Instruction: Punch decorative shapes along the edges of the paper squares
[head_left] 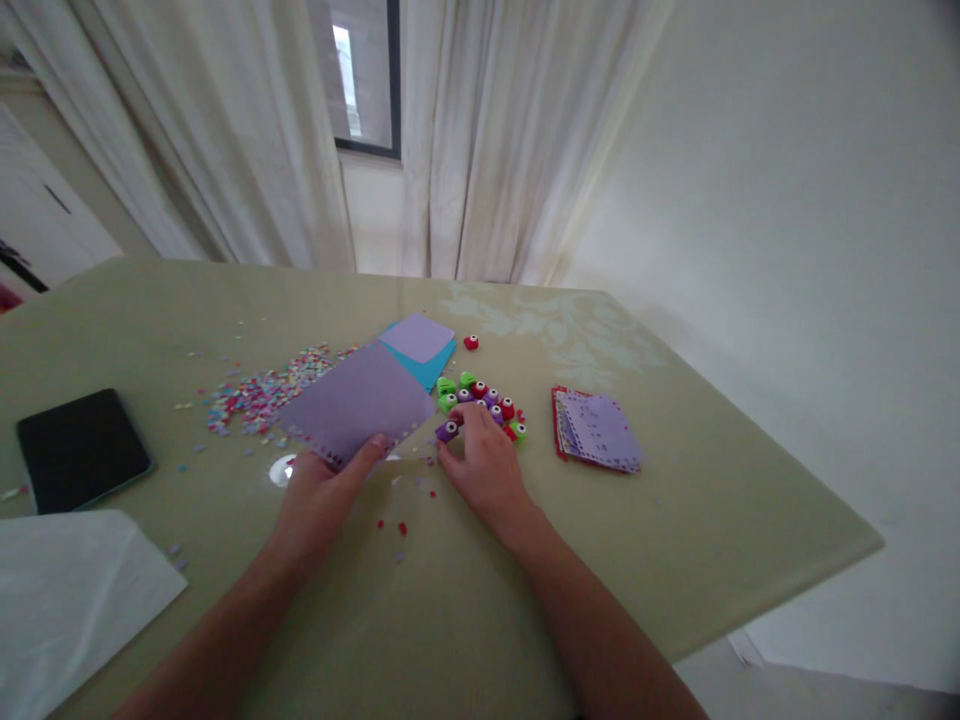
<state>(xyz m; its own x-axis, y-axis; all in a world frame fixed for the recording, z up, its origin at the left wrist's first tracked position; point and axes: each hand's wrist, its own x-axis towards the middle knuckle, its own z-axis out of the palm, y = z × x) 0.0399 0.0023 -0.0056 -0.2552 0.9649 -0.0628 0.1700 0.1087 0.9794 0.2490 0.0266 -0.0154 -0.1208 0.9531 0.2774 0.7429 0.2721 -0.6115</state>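
My left hand [321, 490] pinches the near edge of a purple paper sheet [356, 400], whose edge shows a row of punched holes. My right hand [484, 460] rests on the table with its fingers curled over a cluster of small green, red and purple paper punches [480, 398]. The fingertips touch a purple punch [447, 431] at the near left of the cluster. A lone red punch [471, 342] lies farther back.
Coloured confetti [262, 392] is scattered left of the sheet. A smaller purple sheet on blue paper [420, 345] lies behind. A stack of punched purple and red sheets [596, 428] sits at the right. A black tablet [81, 448] and white paper [67, 590] lie at the left.
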